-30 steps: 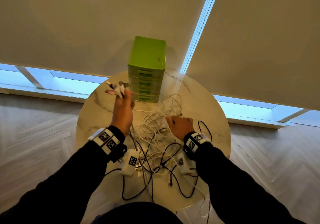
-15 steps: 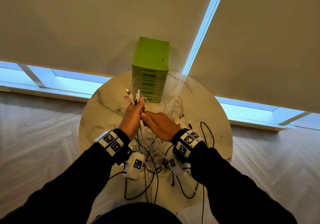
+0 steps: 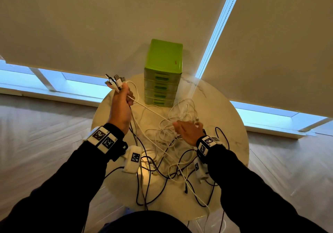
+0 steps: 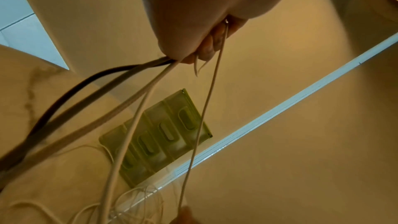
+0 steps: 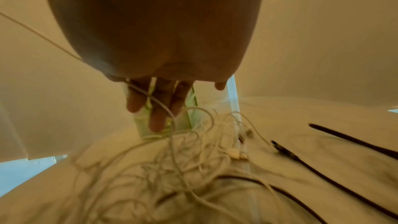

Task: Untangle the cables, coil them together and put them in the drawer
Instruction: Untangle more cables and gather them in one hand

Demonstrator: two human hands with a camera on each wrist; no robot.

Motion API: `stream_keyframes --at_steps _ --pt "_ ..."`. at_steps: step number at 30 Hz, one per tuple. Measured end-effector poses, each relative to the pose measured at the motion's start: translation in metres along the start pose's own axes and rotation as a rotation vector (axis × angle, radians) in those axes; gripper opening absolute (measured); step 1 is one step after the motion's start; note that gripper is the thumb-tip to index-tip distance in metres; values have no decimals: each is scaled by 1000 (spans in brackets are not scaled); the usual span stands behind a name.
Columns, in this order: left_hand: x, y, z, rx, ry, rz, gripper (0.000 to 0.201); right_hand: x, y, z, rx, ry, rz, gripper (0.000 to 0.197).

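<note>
White cables (image 3: 167, 133) stay clenched in the raised left grip (image 3: 121, 106); the right grip (image 3: 187, 131), released, has dropped back.

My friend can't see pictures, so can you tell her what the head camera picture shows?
A left hand grips a bunch of cable plugs raised above a round marble table, while the right hand reaches open into tangled white and black cables. A green drawer unit, drawers closed, stands behind.

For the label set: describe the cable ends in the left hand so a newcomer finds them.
On the round marble table, left of the green drawer unit, the left hand is raised. The cable ends fan from its fist, unlike the cable tangle on the tabletop.
</note>
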State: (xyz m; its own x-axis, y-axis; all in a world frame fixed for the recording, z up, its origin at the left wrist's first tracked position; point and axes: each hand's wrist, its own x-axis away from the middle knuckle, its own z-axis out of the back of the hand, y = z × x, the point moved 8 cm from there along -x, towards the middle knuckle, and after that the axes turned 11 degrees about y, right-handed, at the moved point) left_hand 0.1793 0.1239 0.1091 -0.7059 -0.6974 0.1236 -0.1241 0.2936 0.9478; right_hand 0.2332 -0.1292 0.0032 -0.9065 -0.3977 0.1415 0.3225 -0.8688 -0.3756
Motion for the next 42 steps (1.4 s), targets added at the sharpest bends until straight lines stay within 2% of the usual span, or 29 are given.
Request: stream_keyframes --at_steps 3,6,9,11,13,17,19,22,26,29,31,33,35,39,40,42 --pt "16 5 0 -249 -27 -70 35 -19 -9 27 66 131 -63 51" --pt "38 -3 -10 -468 -168 -139 36 -29 -43 66 35 337 -65 44" --pt "48 -24 -12 -551 -195 -86 39 -23 -85 89 -91 503 46 38" --pt "50 -34 -15 -526 -183 -22 37 -13 -109 93 -302 527 170 32" --pt "51 -40 -21 -430 -176 50 36 -4 -126 88 -448 419 257 33" --pt "49 -46 -32 -144 -193 247 39 10 -136 83 -546 258 351 33" --pt "49 -41 -38 -96 -242 258 38 14 -132 75 -598 143 368 31" --pt "47 -28 -41 -109 -199 195 35 18 -113 54 -621 -49 308 41" --pt "39 -7 -39 -61 -132 154 33 17 -76 16 -341 -198 243 48" --pt "15 23 -22 150 23 173 31 34 -27 -27 73 -451 180 63" --pt "-5 50 -6 223 98 107 31 52 6 -44 64 -540 118 64" --pt "-17 70 7 99 107 -34 32 59 22 -41 -48 -485 79 56" --pt "-18 66 11 -112 66 -116 34 48 23 -26 -131 -348 76 45" --pt "6 26 -5 -256 -41 -90 28 21 -18 28 -447 12 82 22" --pt "12 17 -10 -279 -68 -86 28 17 -33 39 -532 48 94 23" --pt "26 -1 -23 -279 -154 -57 27 18 -64 52 -579 9 155 43"
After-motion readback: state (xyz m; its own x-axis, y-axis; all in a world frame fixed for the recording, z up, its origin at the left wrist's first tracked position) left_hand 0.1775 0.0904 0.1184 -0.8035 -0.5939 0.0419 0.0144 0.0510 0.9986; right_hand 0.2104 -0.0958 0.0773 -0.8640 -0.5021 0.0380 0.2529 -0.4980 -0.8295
